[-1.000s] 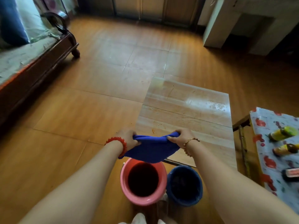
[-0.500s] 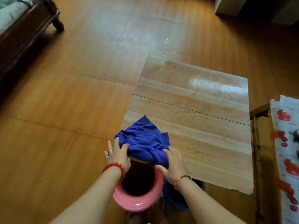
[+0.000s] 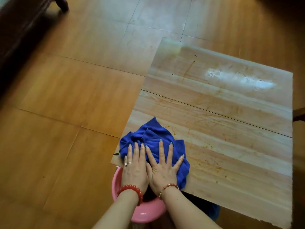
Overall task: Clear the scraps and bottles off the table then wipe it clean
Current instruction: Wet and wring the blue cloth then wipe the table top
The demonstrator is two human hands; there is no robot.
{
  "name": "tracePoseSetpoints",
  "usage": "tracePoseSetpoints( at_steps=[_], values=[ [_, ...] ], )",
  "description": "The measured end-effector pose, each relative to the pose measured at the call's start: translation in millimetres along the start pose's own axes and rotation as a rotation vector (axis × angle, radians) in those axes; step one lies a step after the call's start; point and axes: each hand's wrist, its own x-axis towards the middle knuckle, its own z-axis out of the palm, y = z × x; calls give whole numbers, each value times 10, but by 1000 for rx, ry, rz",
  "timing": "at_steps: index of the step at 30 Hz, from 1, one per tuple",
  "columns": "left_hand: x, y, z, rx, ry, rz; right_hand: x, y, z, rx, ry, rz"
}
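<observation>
Blue cloth [image 3: 152, 138] lies bunched at near-left table [image 3: 231, 129] corner, beneath left hand [image 3: 134, 169] and right hand [image 3: 162, 167], both pressing flat with fingers spread.

Plush blue cloth [image 3: 153, 138] on glossy, stained wood-grain table [image 3: 231, 113]; shiny plastic basin [image 3: 145, 215]

The tabletop [image 3: 231, 129] is a pale wood-grain slab with a seam running across its middle, and the only thing lying on it is a crumpled blue cloth [image 3: 155, 139] bunched up at its near left corner. Out from the cloth toward the right, the surface is flecked with orange-ish smears and crumbs, and way past the seam from the cloth there's a whitish glare patch. Under the cloth's corner, a pink bucket [image 3: 145, 214] sits on the orange tiled floor [image 3: 66, 113].
</observation>
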Motion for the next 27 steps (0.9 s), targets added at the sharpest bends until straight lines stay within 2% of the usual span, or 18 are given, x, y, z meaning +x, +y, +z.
tracePoseSetpoints(
  at_steps=[4,7,12,15,19,21,25,27],
  values=[
    [217,121,-82,-12,-20,82,230,117,-78,-11,34,-25],
    [402,265,-165,-78,2,109,490,208,-185,-38,1,-11],
    [646,449,-314,-402,85,87,899,224,-463,1,-18,7],
    [842,500,-369,-519,122,69,1150,115,-648,57,-27,29],
    [1115,543,-469,-738,178,-22,1368,67,-738,67,-28,30],
    [1162,564,-490,-846,256,-86,1462,71,-759,20,-28,37],
    [1079,645,-477,-732,501,-146,1707,128,-839,-41,19,19],
    [1045,695,-449,-727,510,-135,1854,185,-916,-68,31,11]
  ],
)
